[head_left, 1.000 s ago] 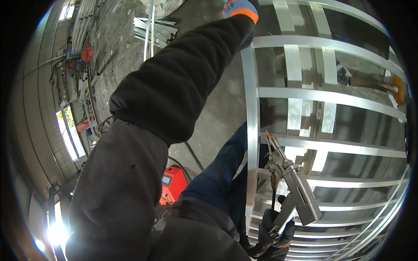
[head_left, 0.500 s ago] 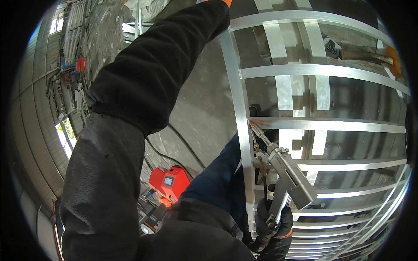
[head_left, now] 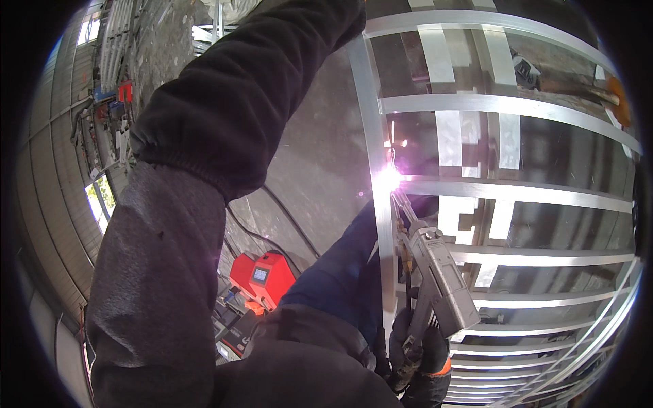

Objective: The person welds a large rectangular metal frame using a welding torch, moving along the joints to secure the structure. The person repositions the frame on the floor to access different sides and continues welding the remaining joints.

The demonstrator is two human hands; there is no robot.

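My right hand [head_left: 430,347], in a black glove with an orange cuff, is wrapped round the grip of a grey metal welding gun [head_left: 442,282]. The gun's nozzle meets a joint of a bare-metal frame [head_left: 371,122], where a rung [head_left: 530,193] joins the long side rail. A bright white-violet arc [head_left: 390,178] burns there and hides the joint and the nozzle's end. My left arm [head_left: 224,129], in a dark sleeve, stretches up to the top edge; its hand lies beyond the picture, near the frame's far corner.
A red machine with a small screen [head_left: 264,277] stands on the floor at lower left, dark cables [head_left: 292,221] running past it. Several parallel rungs span the right side. Beyond them lies a wooden-handled tool [head_left: 575,88]. My leg [head_left: 333,262] is beside the rail.
A bright arc with sparks has lit at the joint. The welding gun has tilted slightly and its body shifted a little left and down. My left glove's orange cuff has slipped out of view.
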